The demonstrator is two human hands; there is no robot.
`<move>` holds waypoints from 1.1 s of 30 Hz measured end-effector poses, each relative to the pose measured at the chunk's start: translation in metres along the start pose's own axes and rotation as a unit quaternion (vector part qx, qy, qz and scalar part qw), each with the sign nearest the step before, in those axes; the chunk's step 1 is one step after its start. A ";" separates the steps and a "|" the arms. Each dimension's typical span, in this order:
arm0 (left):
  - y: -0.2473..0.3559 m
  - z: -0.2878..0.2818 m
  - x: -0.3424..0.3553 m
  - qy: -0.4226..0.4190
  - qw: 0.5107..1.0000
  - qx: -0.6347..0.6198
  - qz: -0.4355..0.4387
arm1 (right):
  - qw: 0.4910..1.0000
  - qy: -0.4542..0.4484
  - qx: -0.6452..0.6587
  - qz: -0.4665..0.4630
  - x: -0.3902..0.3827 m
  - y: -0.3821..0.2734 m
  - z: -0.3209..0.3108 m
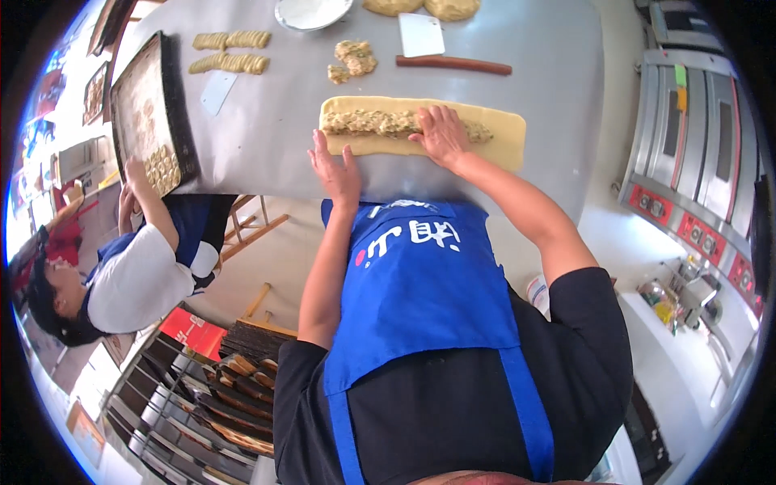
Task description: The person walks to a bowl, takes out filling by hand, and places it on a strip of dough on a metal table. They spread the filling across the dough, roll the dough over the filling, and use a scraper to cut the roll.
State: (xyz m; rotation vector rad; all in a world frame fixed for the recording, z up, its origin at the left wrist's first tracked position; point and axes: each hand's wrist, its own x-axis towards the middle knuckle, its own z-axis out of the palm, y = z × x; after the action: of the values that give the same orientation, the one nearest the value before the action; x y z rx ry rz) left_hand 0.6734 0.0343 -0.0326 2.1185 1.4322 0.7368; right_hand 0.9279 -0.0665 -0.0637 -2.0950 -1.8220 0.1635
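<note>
A long yellow sheet of dough [508,144] lies across the table in front of me. Along its middle runs a strip of chunky, greenish-flecked filling [368,123]. My right hand [442,139] lies over the filling right of its centre, fingers extended and pressed onto it; the filling beneath the palm is hidden. At the sheet's left end, my left hand [335,173] is open with fingers apart, its fingertips by the near left corner. Whether those fingertips touch the dough I cannot tell. Beyond the sheet sits a small loose heap of the same filling [356,56].
Past the dough lie a brown rolling pin [453,65], a white scraper [422,35] and a white bowl [314,12]. Leftward are rows of sliced dough [230,63], another scraper [217,91] and a dark-rimmed baking tray [174,105], where a co-worker [133,275] handles round pieces.
</note>
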 end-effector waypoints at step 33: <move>-0.074 -0.075 0.095 0.073 0.989 -0.088 -0.089 | 0.727 -0.004 0.611 0.314 0.158 0.060 -0.069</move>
State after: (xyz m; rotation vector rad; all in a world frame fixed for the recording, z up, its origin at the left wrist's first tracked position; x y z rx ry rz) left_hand 0.6030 0.1551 -0.0091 1.8087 1.5484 0.9274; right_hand 1.0316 0.0678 0.0032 -1.4866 -0.4739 1.1656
